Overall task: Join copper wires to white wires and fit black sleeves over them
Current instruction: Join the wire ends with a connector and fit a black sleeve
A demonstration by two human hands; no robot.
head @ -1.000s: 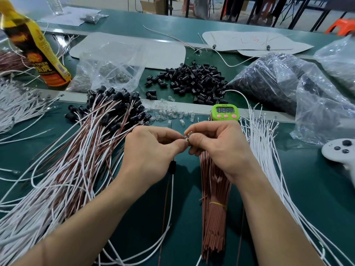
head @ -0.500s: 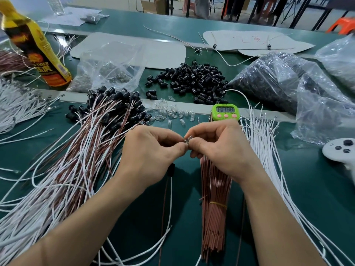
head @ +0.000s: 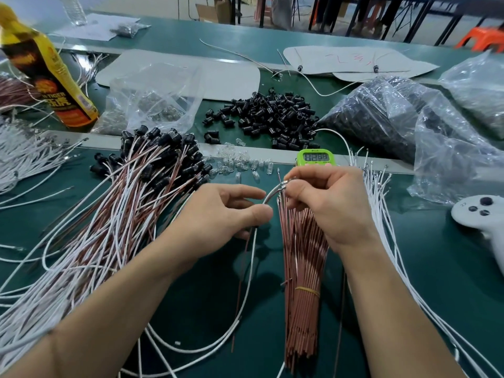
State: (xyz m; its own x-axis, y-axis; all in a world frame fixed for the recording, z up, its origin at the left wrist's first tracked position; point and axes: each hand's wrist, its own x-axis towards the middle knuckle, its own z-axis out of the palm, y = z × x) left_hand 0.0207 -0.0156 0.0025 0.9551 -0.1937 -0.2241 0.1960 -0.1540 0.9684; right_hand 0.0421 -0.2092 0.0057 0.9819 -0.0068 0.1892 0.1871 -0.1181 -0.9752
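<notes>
My left hand (head: 229, 211) pinches a white wire (head: 252, 271) between thumb and fingers, with a thin copper wire (head: 241, 290) hanging beside it. My right hand (head: 327, 200) pinches the upper end of that white wire at a small clear bulb (head: 283, 184). The wire arcs between the two hands. Under my right hand lies a banded bundle of copper wires (head: 302, 296). Loose white wires (head: 381, 214) fan out on the right. A pile of black sleeves (head: 270, 115) lies beyond the hands. Finished wires with black sleeves (head: 122, 203) are heaped on the left.
A green timer (head: 315, 157) stands just behind my right hand, with small clear bulbs (head: 240, 166) scattered beside it. A yellow bottle (head: 46, 75) stands far left. Plastic bags (head: 409, 124) sit at the right, another clear bag (head: 152, 102) behind the heap. A white controller (head: 482, 216) lies at the right edge.
My hands have drawn apart: the left slid down along the white wire, so a curved stretch of it now shows between them. The right hand still holds the bulb end.
</notes>
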